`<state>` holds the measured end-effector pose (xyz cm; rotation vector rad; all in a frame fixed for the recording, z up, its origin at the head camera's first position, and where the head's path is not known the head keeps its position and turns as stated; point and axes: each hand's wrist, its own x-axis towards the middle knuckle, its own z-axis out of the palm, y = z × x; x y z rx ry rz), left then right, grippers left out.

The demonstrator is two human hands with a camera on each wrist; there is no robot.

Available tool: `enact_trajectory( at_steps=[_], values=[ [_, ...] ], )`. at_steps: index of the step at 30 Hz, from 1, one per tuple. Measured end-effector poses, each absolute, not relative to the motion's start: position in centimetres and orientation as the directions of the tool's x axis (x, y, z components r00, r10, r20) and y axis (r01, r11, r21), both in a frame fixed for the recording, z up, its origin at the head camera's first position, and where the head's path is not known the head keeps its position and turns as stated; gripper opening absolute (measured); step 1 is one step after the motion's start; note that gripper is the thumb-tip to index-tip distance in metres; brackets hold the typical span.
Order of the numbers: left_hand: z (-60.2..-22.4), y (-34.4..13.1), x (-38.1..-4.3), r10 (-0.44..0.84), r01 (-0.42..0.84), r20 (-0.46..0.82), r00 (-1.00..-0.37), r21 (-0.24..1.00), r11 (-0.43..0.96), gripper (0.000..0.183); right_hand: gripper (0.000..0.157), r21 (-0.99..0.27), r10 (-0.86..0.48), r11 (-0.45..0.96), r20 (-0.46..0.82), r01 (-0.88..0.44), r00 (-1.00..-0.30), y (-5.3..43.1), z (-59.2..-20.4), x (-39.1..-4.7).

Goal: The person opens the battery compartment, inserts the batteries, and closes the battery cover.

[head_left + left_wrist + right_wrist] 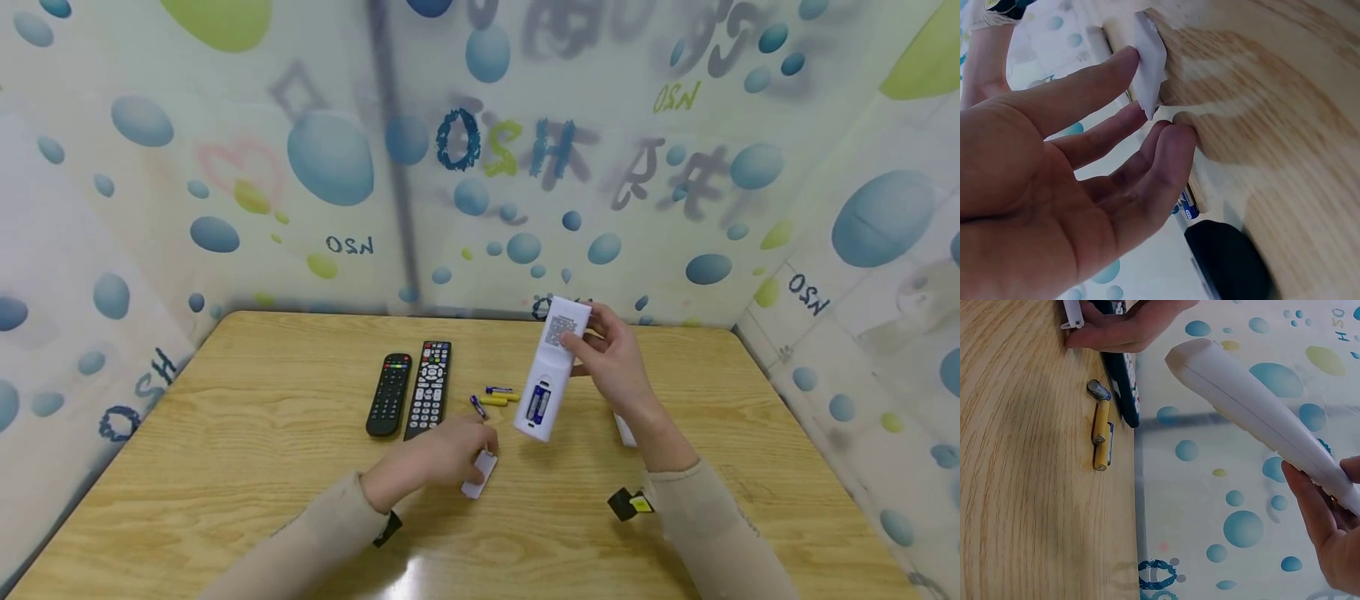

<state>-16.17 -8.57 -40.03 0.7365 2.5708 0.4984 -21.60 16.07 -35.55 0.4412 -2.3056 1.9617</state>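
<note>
My right hand holds a white remote control up over the table, its back turned to the head view. A printed square code is on that back. Lower down, the battery compartment is uncovered and blue batteries lie in it. Low over the tabletop, my left hand pinches a small white battery cover between thumb and fingers. The left wrist view shows this cover edge-on at the thumb tip. In the right wrist view the remote is seen from its side.
Two black remotes lie left of centre on the wooden table. Several loose yellow and blue batteries lie between them and the white remote. Another white object is partly hidden beneath my right forearm. A patterned wall stands behind.
</note>
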Motion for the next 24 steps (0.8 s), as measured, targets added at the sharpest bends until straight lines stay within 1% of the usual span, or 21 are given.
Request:
enact_trajectory(
  at_steps=[7,12,17,24],
  values=[
    [-40.09,-8.49,-16.22,0.588,0.444,-0.266,-0.764,0.444,0.778,0.03,0.044,-0.955,-0.164,0.138,0.24,-0.264,-0.957,16.09,-35.58,-21.54],
    [-40.18,-8.45,-16.31,0.601,0.449,-0.242,-0.762,0.471,0.759,0.024,0.044,-0.955,-0.17,0.134,0.241,-0.265,-0.956,16.07,-35.58,-21.51],
    [-40.25,-8.57,-16.25,0.605,0.431,-0.228,-0.763,0.518,0.739,0.02,0.044,-0.955,-0.173,0.134,0.239,-0.263,-0.956,16.07,-35.6,-21.47],
    [-40.18,-8.88,-16.24,0.627,0.418,-0.189,-0.755,0.598,0.684,0.022,0.044,-0.956,-0.173,0.129,0.24,-0.264,-0.955,16.08,-35.63,-21.49]
  ],
)
